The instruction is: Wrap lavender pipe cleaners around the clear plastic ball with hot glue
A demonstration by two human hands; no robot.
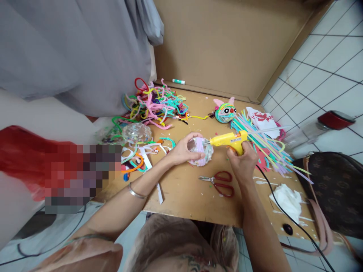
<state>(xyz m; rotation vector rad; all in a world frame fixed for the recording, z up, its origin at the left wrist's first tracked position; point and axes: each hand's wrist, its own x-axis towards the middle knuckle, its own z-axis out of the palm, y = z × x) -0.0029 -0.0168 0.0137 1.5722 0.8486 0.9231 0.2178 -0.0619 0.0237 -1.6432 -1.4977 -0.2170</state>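
Note:
My left hand [185, 150] is closed round a clear, round plastic piece [209, 153] with a lilac strip [200, 147] across it. In my right hand [243, 160] is a yellow hot glue gun [227, 139], held by its handle. The gun's metal nozzle points left and reaches the lilac strip; whether it touches cannot be made out. A clear glue stick sticks out of the gun's back. Red-handled scissors [219, 184] lie on the table just below the plastic piece.
Pipe cleaners [155, 102] are heaped at the back left, straight ones [261, 139] at the right. A striped animal figure [226, 112] stands at the back. White tissue [287, 202], the gun's black cord [279, 204] and a brown bag [330, 192] are right; a glue stick tube [178, 81] lies behind.

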